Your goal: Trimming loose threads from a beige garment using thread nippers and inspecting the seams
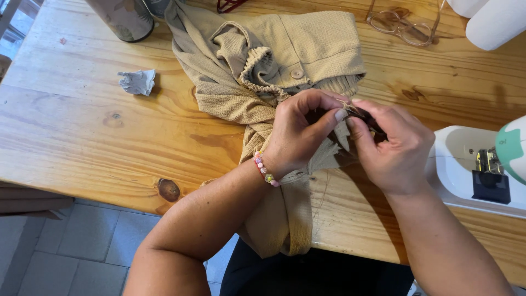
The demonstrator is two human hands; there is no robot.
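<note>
A beige textured garment [263,66] with a button and a gathered elastic edge lies bunched on the wooden table [76,131] and hangs over its near edge. My left hand [301,131], with a bead bracelet at the wrist, pinches a fold of the fabric between thumb and fingers. Facing it, my right hand [392,145] holds the same fold, fingertips close together around a small dark item and thin thread; what the item is I cannot tell.
A white and green sewing machine [482,164] stands at the right edge. Clear-framed glasses [402,27] lie at the back right beside a white roll [493,19]. A crumpled paper scrap [138,81] and a patterned cylinder [123,19] sit at the left.
</note>
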